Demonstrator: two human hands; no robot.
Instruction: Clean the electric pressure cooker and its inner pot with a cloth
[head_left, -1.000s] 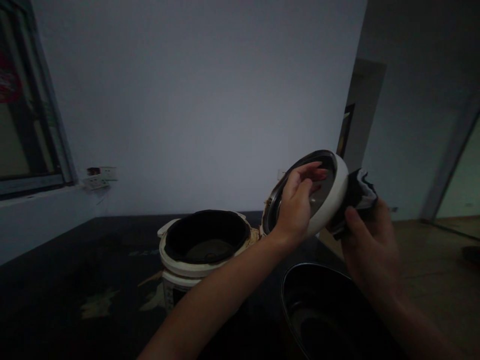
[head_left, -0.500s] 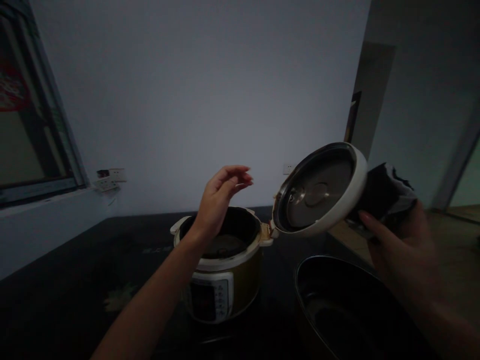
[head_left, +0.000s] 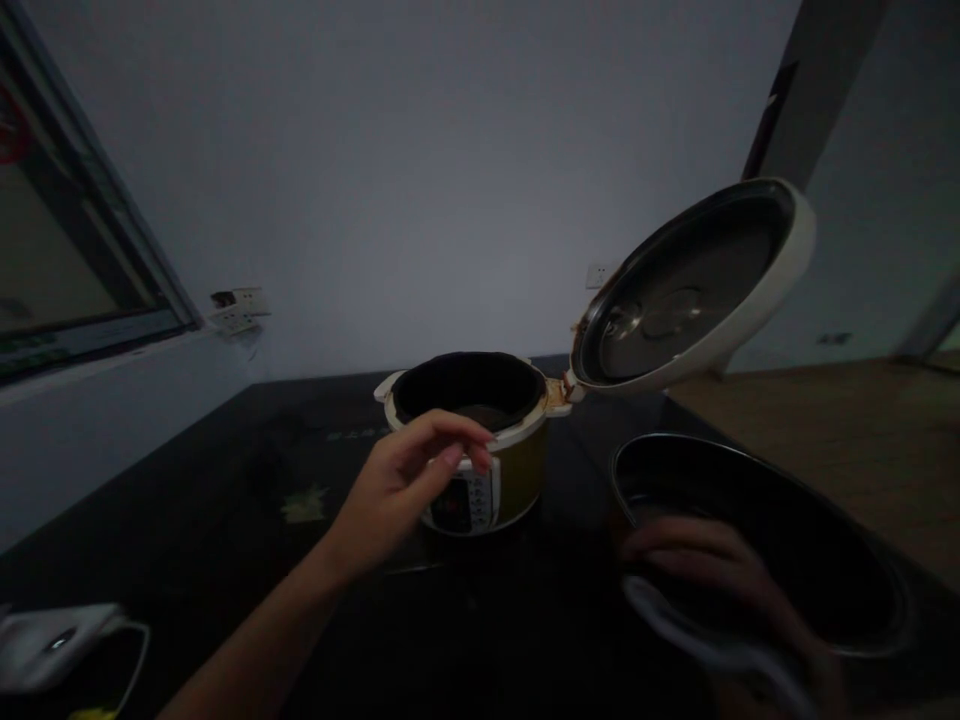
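Fingers [head_left: 457, 440] of the left hand [head_left: 405, 490] are loosely curled and a little apart, holding nothing, hovering just in front of the cooker [head_left: 480, 450] near its control panel [head_left: 469, 500]. The fingers of the right hand [head_left: 712, 580] are blurred; they lie across the near rim of the black pot [head_left: 810, 530] with a cloth [head_left: 705, 640] under them, and I cannot tell whether they grip it or merely rest on it.

The cooker stands on the dark counter [head_left: 225, 520], its body open and dark inside. Its lid [head_left: 697, 290] is hinged up on the right, tilted, with the metal inner plate facing the camera. The pot sits on the counter just right of the cooker, below the raised lid.

A wall socket [head_left: 240, 310] is fixed on the wall at the left, beside a window [head_left: 60, 270]. A white object [head_left: 52, 645] lies at the near left corner of the counter. A wooden floor [head_left: 825, 430] shows beyond the counter at the right.
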